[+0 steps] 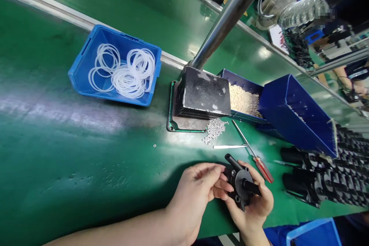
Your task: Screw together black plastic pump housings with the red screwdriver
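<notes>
My right hand (255, 209) grips a black plastic part (240, 184) that looks like a small water pump. Two tube stubs stick out of it, and screw holes ring its round face. My left hand (198, 188) is at the part's left side, thumb and fingers pinched together against its edge. Whatever lies between those fingertips is too small or hidden to make out. Beyond the hands a pile of small metal nuts (215, 128) lies on the green table (115, 184). Close to it are white tweezers (230, 147) and a screwdriver (263, 169) with a red handle.
A blue bin (115, 99) of white rings stands at the left. A black block (204, 90) sits at a metal post (221, 27). Behind it are a dark-blue bin (245, 117) of small beige pieces and another blue bin (300, 123). Rows of black parts (325, 177) lie right.
</notes>
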`<state>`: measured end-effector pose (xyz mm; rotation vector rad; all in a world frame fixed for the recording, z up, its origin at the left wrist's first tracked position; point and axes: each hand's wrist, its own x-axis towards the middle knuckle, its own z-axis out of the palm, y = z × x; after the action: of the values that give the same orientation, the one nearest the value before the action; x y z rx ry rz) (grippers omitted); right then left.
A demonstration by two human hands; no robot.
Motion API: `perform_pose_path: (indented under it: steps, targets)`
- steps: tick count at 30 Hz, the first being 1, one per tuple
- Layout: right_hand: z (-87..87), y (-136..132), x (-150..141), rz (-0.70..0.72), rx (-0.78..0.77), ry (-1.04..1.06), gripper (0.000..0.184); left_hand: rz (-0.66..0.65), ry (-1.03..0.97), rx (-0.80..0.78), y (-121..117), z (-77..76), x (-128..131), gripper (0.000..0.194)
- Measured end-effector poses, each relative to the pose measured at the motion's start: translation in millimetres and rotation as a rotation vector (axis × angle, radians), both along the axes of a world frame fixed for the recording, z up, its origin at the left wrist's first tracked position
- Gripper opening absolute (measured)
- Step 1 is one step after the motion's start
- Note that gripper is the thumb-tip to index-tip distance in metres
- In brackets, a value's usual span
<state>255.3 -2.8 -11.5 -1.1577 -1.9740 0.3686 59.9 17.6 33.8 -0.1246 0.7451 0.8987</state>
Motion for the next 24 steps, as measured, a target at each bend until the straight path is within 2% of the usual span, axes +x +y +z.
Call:
perform_pose_path:
  steps: [5,12,15,17,20,24]
  targets:
    - [4.2,3,-5,0.009,0.025,-0.01,0.094,-0.018,0.042,0.011,-1,3.4,-2,0.021]
    - [3.6,5,-2,0.036,-0.006,-0.039,0.099,-0.057,0.098,0.032,-4,6.7,-1,0.022]
    - [2.4,4,-1,0.026,-0.034,0.019,0.096,-0.059,0.095,0.058,-3,7.6,0,0.023]
    - [1.5,2,0,-0.033,-0.09,0.11,0.095,-0.104,0.106,0.11,-1,8.1,-1,0.024]
    - [0.4,-3,4,-0.214,-0.222,0.262,0.093,-0.206,0.169,0.22,5,5.8,-3,0.023]
    - [0.9,-8,3,-0.347,-0.386,0.453,0.094,-0.258,0.346,0.443,13,-6.0,-6,0.022]
